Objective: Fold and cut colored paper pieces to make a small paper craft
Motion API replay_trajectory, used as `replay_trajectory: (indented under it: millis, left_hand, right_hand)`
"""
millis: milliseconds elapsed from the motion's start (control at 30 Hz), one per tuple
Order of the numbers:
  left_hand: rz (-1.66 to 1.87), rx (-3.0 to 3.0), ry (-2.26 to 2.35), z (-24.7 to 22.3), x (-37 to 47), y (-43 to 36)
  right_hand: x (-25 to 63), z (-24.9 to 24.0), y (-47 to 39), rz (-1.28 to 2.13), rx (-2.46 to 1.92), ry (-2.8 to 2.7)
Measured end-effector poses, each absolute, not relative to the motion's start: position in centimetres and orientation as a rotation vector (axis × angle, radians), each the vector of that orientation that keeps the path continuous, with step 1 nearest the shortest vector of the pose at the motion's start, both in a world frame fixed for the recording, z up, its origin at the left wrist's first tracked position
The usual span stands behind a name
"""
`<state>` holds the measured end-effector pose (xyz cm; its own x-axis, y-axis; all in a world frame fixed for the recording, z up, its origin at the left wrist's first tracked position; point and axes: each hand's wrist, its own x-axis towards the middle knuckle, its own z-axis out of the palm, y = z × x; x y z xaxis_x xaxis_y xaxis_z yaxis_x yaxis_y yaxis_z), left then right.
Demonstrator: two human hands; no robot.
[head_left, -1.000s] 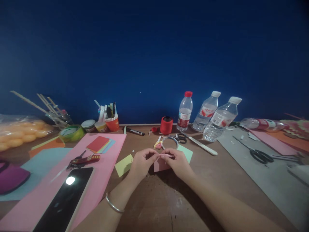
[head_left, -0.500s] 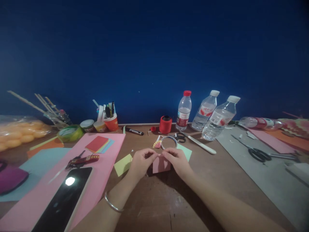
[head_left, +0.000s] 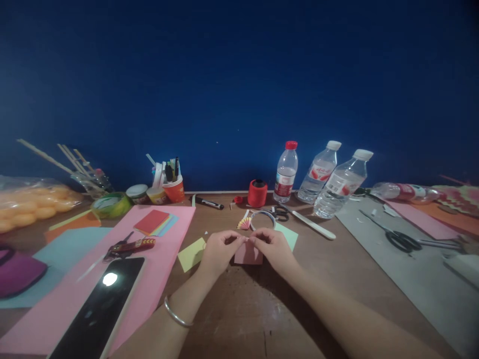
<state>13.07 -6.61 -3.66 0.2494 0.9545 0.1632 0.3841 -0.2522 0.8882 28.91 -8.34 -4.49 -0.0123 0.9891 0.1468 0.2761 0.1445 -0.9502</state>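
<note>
- Pinching along its top edge, both hands hold a small pink paper piece (head_left: 247, 253) at the middle of the brown table (head_left: 337, 259).
- The left hand (head_left: 219, 252) grips the upper left corner with thumb and forefinger closed narrow; the right hand (head_left: 273, 248) grips the upper right corner likewise.
- The paper hangs below the fingertips, its long axis running left to right, equally near both hands.
- An orange cup (head_left: 174, 190) by the blue wall holds pens and tools.
- A glass jar (head_left: 92, 183) holds wooden sticks.
- Three upright water bottles (head_left: 322, 174) appear partly filled.
</note>
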Motion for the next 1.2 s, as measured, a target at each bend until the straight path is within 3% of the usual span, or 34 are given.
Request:
replay_trajectory:
  millis: [867, 1200]
  left_hand:
    - [1.032, 1.321, 1.134, -4.5, 13.2, -5.9]
    - [1.017, 1.143, 0.962, -4.0, 12.9, -6.3]
  right_hand:
    - [29.4, -5.5, -7.8, 1.026, -1.209, -1.279]
    - [29.4, -5.0, -8.4, 0.709, -1.072, -1.469]
